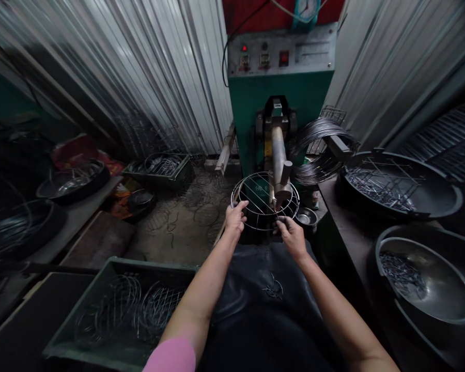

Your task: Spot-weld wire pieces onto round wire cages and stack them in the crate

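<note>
A round wire rack (pixel 256 227) with crossing wires sits at the electrode tip of a green spot welding machine (pixel 248 108). My left hand (pixel 236 217) pinches the rack's rim on its left side. At the near right rim, just below the electrode (pixel 281 194), my right hand (pixel 290 232) has its fingers closed; whether they hold the rim or a small wire piece there cannot be made out. A few small bent wire pieces (pixel 274 288) lie on the dark apron (pixel 248 310) over my lap.
To the left, a green crate (pixel 118 262) holds several wire racks. On the right stand a black pan (pixel 442 191) with short wires and a metal bowl (pixel 449 289) with small pieces. A wire coil (pixel 321 137) hangs beside the machine. Loose wire pieces (pixel 205 199) litter the floor.
</note>
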`<control>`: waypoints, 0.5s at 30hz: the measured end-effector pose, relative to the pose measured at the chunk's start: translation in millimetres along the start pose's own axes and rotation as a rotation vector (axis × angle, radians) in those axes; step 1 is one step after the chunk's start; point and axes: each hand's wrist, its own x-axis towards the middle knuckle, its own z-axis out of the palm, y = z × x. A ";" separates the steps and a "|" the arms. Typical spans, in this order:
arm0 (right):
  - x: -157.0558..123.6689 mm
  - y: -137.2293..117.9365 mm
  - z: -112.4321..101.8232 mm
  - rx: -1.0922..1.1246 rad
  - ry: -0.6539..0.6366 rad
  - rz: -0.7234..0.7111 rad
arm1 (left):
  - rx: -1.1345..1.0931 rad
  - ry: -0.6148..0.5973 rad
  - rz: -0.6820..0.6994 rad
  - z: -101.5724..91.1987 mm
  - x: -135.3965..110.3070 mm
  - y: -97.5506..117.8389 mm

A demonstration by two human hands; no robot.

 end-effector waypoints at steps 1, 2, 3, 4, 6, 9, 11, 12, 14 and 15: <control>0.0 -0.1 0.1 0.000 0.003 0.004 | -0.001 0.000 -0.002 0.1 -0.4 0.4; -0.2 -0.4 0.2 -0.001 0.004 0.009 | -0.004 0.000 -0.003 0.1 -0.8 0.6; -0.4 -0.9 0.2 -0.001 0.007 0.011 | -0.008 -0.002 -0.003 0.1 -1.1 0.8; -0.6 -1.6 0.3 -0.003 0.009 0.012 | -0.012 -0.003 -0.001 -0.1 -1.5 0.9; -1.1 -3.3 0.4 -0.005 0.015 0.009 | -0.016 -0.001 0.004 -0.4 -1.7 1.0; -1.0 -4.5 0.6 0.003 0.015 -0.014 | -0.010 0.004 0.006 -0.6 -0.7 0.8; -0.3 -3.8 0.7 0.014 0.008 -0.025 | -0.006 0.000 0.005 -0.5 0.8 0.4; 0.2 -3.0 0.7 0.018 0.006 -0.027 | -0.004 -0.003 0.004 -0.4 1.6 0.1; 1.0 -1.4 0.6 0.025 0.002 -0.025 | 0.002 0.000 0.004 -0.2 3.1 -0.6; 1.4 -0.7 0.5 0.027 -0.002 -0.023 | 0.007 0.004 0.004 -0.2 3.7 -1.0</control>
